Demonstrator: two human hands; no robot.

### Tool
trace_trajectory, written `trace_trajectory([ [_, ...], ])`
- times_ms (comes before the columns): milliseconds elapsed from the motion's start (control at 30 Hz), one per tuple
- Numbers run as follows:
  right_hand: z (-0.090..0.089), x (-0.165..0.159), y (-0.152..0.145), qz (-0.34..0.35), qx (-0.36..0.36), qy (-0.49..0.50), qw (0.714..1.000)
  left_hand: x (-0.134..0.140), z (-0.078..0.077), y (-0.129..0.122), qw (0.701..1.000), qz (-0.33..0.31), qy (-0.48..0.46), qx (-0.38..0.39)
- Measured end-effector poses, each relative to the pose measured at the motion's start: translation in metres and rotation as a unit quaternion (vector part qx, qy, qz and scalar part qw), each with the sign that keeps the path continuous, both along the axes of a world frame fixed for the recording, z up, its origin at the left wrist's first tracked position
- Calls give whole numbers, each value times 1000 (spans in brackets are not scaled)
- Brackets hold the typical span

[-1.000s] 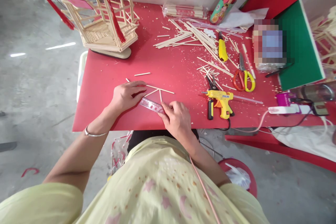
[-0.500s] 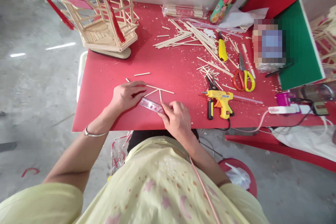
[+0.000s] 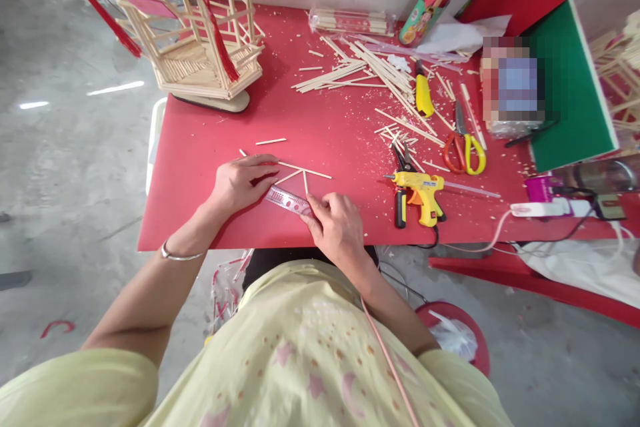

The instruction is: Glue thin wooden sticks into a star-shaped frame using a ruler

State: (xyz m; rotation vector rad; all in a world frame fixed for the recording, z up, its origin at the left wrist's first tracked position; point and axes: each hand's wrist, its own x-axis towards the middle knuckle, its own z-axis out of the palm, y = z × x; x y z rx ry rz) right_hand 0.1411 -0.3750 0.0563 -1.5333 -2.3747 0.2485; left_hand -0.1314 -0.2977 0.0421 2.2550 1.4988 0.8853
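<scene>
Ruler lies beside the sticks, near the front edge of the table, well apart from the glue gun. Right hand pinches its right end. Left hand lies at its left end; grip cannot be determined.

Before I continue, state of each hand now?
Left hand: open, thumb and index apart, over wooden sticks.
Right hand: closed on the clear plastic ruler.
</scene>
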Motion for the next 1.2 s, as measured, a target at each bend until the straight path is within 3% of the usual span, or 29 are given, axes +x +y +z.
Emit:
trace_trajectory([
  [1200,7,-2,1,0,-40,-15,999,-3,-4,0,1000,-8,-3,6],
])
